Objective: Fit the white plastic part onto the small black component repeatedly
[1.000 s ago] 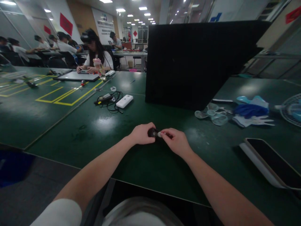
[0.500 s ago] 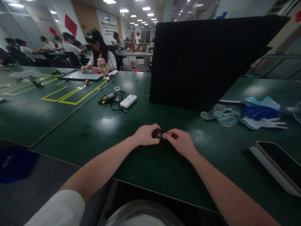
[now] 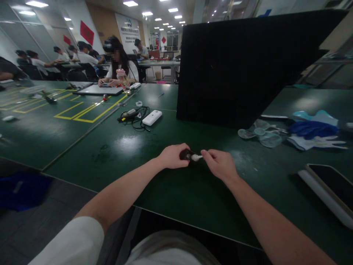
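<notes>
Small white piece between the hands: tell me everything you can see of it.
The small white piece has a thick, rounded end and a thin stem reaching the right hand, which seems to pinch it. It lies roughly crosswise, its thick end close beside the dark part in the left hand; whether they touch is unclear. Its material can't be told.
</notes>
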Motion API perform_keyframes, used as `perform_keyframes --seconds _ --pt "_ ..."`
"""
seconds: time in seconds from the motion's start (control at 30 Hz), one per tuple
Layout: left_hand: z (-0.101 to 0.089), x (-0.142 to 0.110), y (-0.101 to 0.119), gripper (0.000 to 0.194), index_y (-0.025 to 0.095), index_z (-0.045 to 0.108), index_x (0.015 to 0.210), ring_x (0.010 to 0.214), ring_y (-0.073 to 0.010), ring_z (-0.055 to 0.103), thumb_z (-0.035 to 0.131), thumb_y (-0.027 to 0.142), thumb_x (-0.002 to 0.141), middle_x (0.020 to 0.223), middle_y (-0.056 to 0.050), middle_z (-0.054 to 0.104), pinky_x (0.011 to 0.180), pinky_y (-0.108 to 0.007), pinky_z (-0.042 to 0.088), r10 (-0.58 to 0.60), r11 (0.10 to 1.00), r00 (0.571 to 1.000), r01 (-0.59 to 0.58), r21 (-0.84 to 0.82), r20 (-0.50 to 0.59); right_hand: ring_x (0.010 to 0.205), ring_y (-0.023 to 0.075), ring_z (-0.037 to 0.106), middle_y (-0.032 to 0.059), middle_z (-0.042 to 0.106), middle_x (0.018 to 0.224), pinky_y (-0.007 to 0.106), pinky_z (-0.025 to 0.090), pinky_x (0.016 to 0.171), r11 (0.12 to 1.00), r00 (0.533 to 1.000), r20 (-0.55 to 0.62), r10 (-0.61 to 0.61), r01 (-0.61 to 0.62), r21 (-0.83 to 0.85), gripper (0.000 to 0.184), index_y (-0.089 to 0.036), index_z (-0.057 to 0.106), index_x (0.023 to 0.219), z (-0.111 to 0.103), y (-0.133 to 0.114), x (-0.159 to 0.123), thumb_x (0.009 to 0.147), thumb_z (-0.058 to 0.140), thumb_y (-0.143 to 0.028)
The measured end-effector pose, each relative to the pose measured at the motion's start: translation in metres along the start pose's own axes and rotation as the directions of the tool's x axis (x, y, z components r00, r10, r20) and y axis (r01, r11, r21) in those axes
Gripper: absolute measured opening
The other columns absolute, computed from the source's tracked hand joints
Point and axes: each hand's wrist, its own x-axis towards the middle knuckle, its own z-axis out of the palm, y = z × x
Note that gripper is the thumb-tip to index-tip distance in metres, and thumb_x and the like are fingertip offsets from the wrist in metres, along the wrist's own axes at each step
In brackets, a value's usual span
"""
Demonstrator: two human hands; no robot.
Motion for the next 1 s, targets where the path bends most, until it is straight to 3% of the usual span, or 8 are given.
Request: perform_keyframes --seconds 0.2,0.43,0.77,1.0 --pt "-0.001 -0.003 0.002 0.045 0.025 0.057 0.12 0.094 -0.0233 0.067 0.068 0.04 0.079 0.109 -0.005 0.069 0.083 -0.037 0.054 -0.037 0.999 0.999 0.037 -0.012 0.001 0.048 0.0155 0.05 0.0021 0.054 0.052 0.029 0.033 0.049 0.987 0.993 -0.058 0.102 -0.094 0.13 0.07 -0.02 0.063 0.063 -0.005 0.008 0.001 0.097 0.028 -0.069" --pt "-0.007 -0.008 -0.002 0.046 0.024 0.057 0.125 0.098 -0.0216 0.067 0.067 0.038 0.081 0.113 -0.004 0.068 0.085 -0.035 0.053 -0.003 0.996 1.0 0.004 -0.094 0.019 0.048 0.0158 0.05 0.0022 0.051 0.051 0.03 0.038 0.051 0.93 0.962 -0.101 0.254 -0.214 0.298 0.074 -0.02 0.06 0.06 -0.01 0.02 0.006 0.095 0.024 -0.074" --pt "-0.001 -0.006 -0.007 0.047 0.023 0.056 0.125 0.096 -0.0218 0.067 0.068 0.036 0.081 0.112 -0.006 0.068 0.086 -0.036 0.053 0.008 0.995 1.0 -0.007 -0.099 0.014 0.049 0.0137 0.045 -0.0001 0.045 0.05 0.029 0.037 0.054 0.877 0.98 0.07 0.185 -0.197 0.439 0.076 -0.021 0.053 0.054 0.003 0.042 0.014 0.093 0.023 -0.078" --pt "-0.002 -0.007 -0.004 0.045 0.022 0.056 0.124 0.096 -0.0221 0.067 0.067 0.035 0.083 0.112 -0.006 0.068 0.085 -0.036 0.053 0.005 0.995 1.0 -0.003 -0.095 0.021 0.044 0.0119 0.036 -0.0008 0.039 0.047 0.029 0.032 0.048 0.704 0.961 0.168 0.222 -0.277 0.654 0.078 -0.021 0.048 0.052 0.002 0.06 0.021 0.088 0.02 -0.084"
